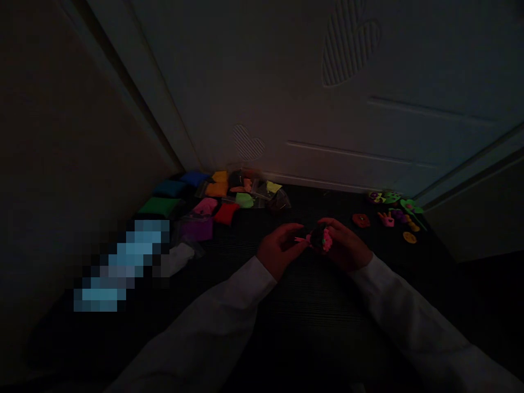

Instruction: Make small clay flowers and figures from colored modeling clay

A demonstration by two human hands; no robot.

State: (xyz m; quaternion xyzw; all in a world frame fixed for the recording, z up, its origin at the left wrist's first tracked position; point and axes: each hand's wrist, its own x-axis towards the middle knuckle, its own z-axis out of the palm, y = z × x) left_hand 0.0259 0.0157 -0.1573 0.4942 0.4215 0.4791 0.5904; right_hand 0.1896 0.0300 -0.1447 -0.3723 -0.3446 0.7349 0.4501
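Between my two hands is a small pink and dark clay figure (326,240) with a bumpy pink edge and a thin pink end pointing left. My left hand (280,248) is closed, thumb and fingers pinching at the thin end. From the other side my right hand (346,245) curls its fingers around the bumpy part. Dim light hides the figure's finer detail and some fingertips. Nearest to my right hand on the dark table (303,305) lies a reddish clay piece (361,220).
Bags of coloured clay lie at the back left, among them a green bag (160,207), a red bag (226,213) and a purple bag (196,228). A white bag (178,259) lies beside a blurred bright screen (126,262). Several small clay figures (387,218) sit at the back right, before a panel (286,109) with hearts.
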